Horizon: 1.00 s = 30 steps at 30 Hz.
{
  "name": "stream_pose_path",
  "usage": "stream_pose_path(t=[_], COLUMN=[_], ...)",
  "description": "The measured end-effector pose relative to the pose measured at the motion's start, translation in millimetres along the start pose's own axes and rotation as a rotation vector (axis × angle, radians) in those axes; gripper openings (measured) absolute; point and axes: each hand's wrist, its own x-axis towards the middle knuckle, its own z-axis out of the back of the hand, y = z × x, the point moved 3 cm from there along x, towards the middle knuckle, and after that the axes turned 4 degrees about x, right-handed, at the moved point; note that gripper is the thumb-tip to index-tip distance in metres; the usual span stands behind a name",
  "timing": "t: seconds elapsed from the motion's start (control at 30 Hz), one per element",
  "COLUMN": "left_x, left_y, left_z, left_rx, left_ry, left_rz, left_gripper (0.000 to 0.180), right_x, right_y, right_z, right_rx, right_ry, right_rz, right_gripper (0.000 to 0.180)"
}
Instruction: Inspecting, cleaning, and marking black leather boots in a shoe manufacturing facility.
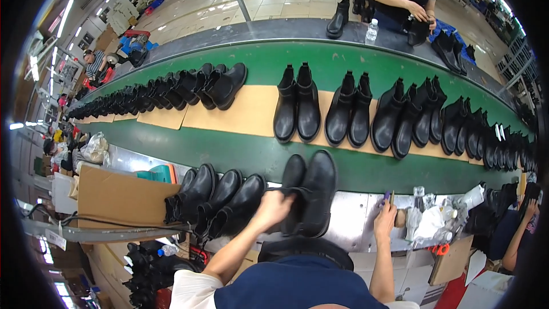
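Observation:
A pair of black ankle boots stands in front of me at the bench's near side. My left hand (276, 209) is closed around the shaft of the left boot (294, 170). Right beside it is the other boot (320, 186), toe pointing away from me. Further right, my right hand (385, 218) is closed at the metal worktop (350, 217), with a slim purple item (387, 195) at its fingertips. What kind of item it is cannot be made out. Just left of my left hand, several black boots (247, 197) lean on the near edge.
Beyond the worktop runs a green conveyor belt (229, 151) with rows of black boots (309, 109) on brown card. Clear bottles and plastic bags (432, 220) crowd the right. A cardboard sheet (120, 197) stands left. Across the belt, a person (406, 0) handles a boot.

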Motion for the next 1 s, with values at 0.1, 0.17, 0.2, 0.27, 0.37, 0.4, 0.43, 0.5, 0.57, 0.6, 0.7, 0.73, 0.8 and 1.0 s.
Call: stream_pose_path(t=[0.1, 0.17, 0.2, 0.27, 0.37, 0.4, 0.43, 0.5, 0.57, 0.6, 0.7, 0.73, 0.8, 1.0], left_x=[26, 54, 76, 125, 214, 247, 281, 332, 347, 363, 358, 354, 359, 376], left_y=[20, 36, 30, 29, 47, 55, 68, 122, 183, 164, 98, 64, 20, -1], left_z=[77, 118, 136, 165, 182, 183, 181, 171, 154, 129, 112, 104, 80, 23], left_rx=[0.074, 0.031, 0.114, 0.262, 0.446, 0.430, 0.410, 0.411, 0.378, 0.391, 0.723, 0.644, 0.429, 0.277], left_ry=[0.125, -0.131, -0.203, -0.295, -0.383, -0.289, -0.193, -0.036, 0.046, 0.013, -0.573, -0.634, -0.470, 0.082], left_rz=[0.259, 0.143, 0.139, 0.104, 0.021, 0.055, 0.087, 0.203, 0.157, 0.249, 0.111, -0.080, -0.176, 0.334], left_gripper=[0.019, 0.045, 0.045, 0.044, 0.043, 0.042, 0.042, 0.040, 0.040, 0.039, 0.033, 0.032, 0.034, 0.052], right_x=[0, 8, 12, 19, 47, 56, 66, 67, 54, 52, 47, 45, 47, 35], right_y=[10, 12, 15, 42, 120, 146, 177, 242, 291, 319, 322, 341, 360, 346], right_z=[21, 27, 33, 57, 102, 118, 136, 176, 213, 230, 252, 256, 260, 267], right_rx=[0.097, 0.097, 0.177, 0.330, 0.778, 0.761, 1.034, 1.484, 1.899, 1.860, 2.132, 2.128, 2.166, 2.244], right_ry=[-0.089, -0.094, -0.143, -0.215, -0.429, -0.435, -0.494, -0.528, -0.363, -0.483, 0.303, 0.002, -0.338, -0.037], right_rz=[-0.082, -0.091, -0.144, -0.223, -0.147, -0.155, 0.049, 0.264, 0.489, 0.595, 0.836, 0.843, 0.840, 0.788], right_gripper=[0.042, 0.043, 0.043, 0.045, 0.048, 0.048, 0.050, 0.061, 0.067, 0.055, 0.071, 0.068, 0.068, 0.054])
